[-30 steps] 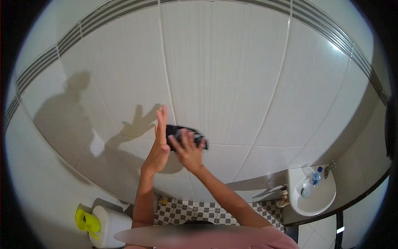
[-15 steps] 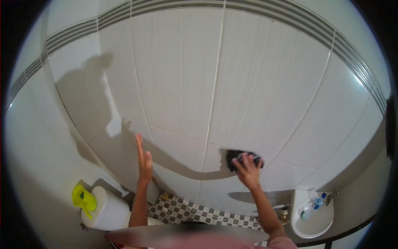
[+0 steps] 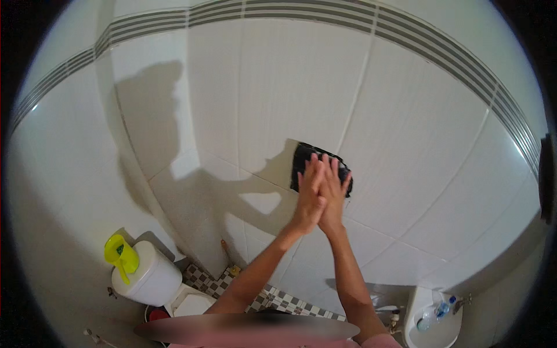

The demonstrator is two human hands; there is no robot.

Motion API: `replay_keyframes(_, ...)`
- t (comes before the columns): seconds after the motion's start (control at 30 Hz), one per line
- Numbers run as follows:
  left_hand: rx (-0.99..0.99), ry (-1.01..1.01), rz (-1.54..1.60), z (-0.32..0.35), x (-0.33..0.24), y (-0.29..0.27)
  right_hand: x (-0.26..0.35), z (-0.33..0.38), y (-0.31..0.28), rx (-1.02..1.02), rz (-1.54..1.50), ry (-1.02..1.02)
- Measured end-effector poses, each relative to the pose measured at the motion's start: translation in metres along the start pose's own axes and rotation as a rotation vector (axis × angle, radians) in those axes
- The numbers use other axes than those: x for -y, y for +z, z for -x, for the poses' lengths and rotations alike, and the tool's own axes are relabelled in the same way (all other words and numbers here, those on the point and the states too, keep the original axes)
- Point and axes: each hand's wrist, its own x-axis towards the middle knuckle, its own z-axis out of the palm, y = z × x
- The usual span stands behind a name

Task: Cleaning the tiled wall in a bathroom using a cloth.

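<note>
A folded black cloth [image 3: 303,155] lies pressed flat against the pale tiled wall [image 3: 290,81]. My right hand [image 3: 332,200] holds it there, fingers stretched up over the cloth. Close against it, my left hand [image 3: 309,200] has its fingers straight and pointing up, partly overlapping the right hand and reaching the cloth's lower part. Whether the left fingertips touch the cloth or only the right hand cannot be made out. Both forearms rise from the lower edge, and a shadow of my head and arms falls on the wall to the left.
A yellow-green dipper [image 3: 129,260] stands on the white toilet tank [image 3: 159,278] at lower left. At lower right, a white washbasin [image 3: 415,313] holds a clear plastic bottle [image 3: 442,308] beside a tap [image 3: 461,303]. Checkered floor tiles [image 3: 278,298] show below; a striped border [image 3: 278,13] crosses the wall above.
The right hand and the black cloth have moved up the wall. My left hand, formerly apart at the left, has come over to the right hand. The view has shifted somewhat.
</note>
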Motion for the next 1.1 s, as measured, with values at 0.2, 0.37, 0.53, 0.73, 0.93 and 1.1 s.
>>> replay_keyframes(0.2, -0.302, -0.214, -0.429, -0.002, 0.021, -0.006, -0.001, 0.019, -0.07, -0.323, 0.026, -0.071)
replay_keyframes(0.37, -0.55, -0.278, -0.635, -0.012, 0.099, -0.084, -0.044, 0.039, -0.101, -0.519, 0.385, 0.166)
replay_keyframes(0.53, -0.774, -0.52, -0.623, 0.025, 0.178, -0.173, -0.085, 0.051, -0.086, -0.455, 0.568, 0.076)
replay_keyframes(0.73, -0.832, -0.667, -0.565, 0.096, 0.168, -0.054, -0.093, 0.05, -0.084, -0.433, 0.725, 0.058)
replay_keyframes(0.93, -0.221, -0.26, -0.681, 0.158, 0.086, 0.088, -0.085, 0.045, -0.078, -0.45, 0.7, -0.005)
replay_keyframes(1.1, -0.248, -0.26, -0.629, 0.139, 0.102, 0.055, -0.099, 0.055, -0.087, -0.436, 0.726, 0.037)
